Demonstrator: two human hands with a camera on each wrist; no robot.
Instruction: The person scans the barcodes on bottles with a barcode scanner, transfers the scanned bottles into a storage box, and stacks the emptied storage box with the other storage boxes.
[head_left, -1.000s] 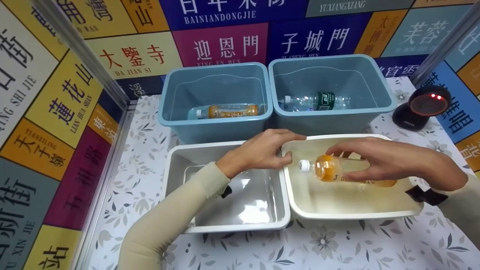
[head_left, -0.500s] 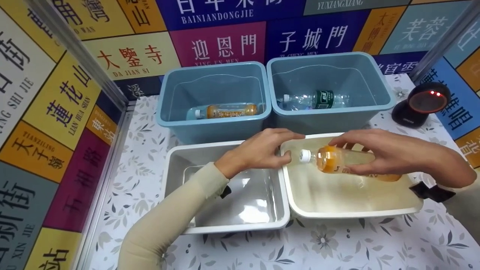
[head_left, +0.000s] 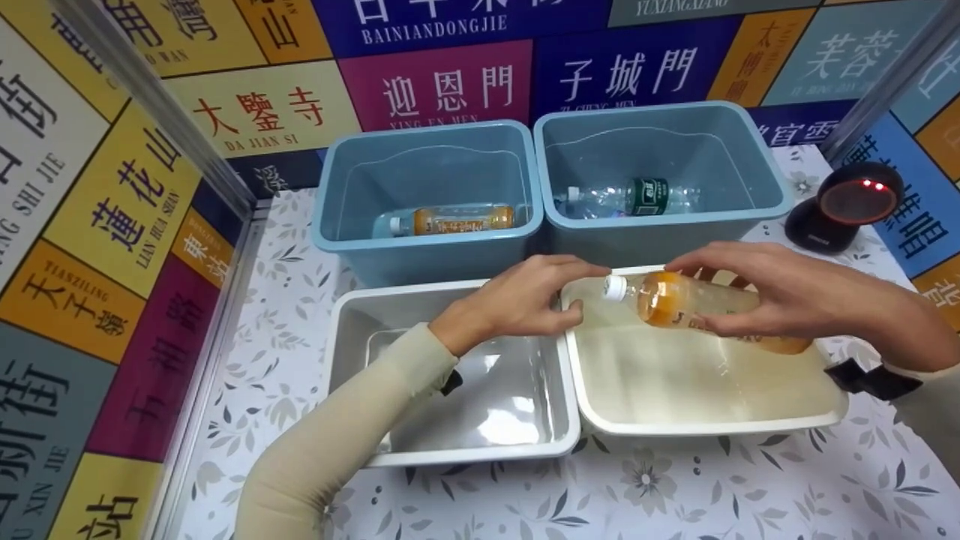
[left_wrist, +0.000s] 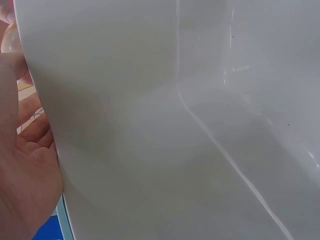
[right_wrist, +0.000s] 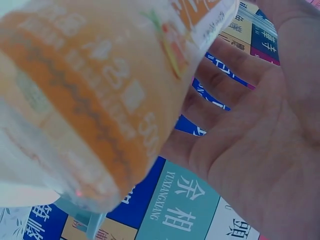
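In the head view my right hand [head_left: 787, 289] grips a clear plastic bottle [head_left: 720, 309] with an orange label and white cap. The bottle is held above the cream bin [head_left: 637, 397], its cap end pointing left and slightly raised. In the right wrist view the bottle's label [right_wrist: 100, 90] fills the left side, beside the palm [right_wrist: 265, 130]. My left hand [head_left: 517, 296] hovers over or touches the meeting rims of the grey-white bin [head_left: 465, 405] and the cream bin, thumb and fingers apart. The left wrist view places the palm [left_wrist: 30, 175] against the grey-white bin's edge.
Behind stand two blue bins. The left blue bin [head_left: 427, 135] has an orange-labelled bottle [head_left: 461, 220] lying inside; the right blue bin [head_left: 652, 112] contains a green-labelled clear bottle [head_left: 649, 196]. A black scanner-like device [head_left: 847, 202] with red lights stands at the right on the floral tablecloth [head_left: 645, 487].
My right hand has lifted the orange-labelled bottle up out of the cream bin and slightly to the right, its cap end tilting upward. My left hand has stayed nearly still.
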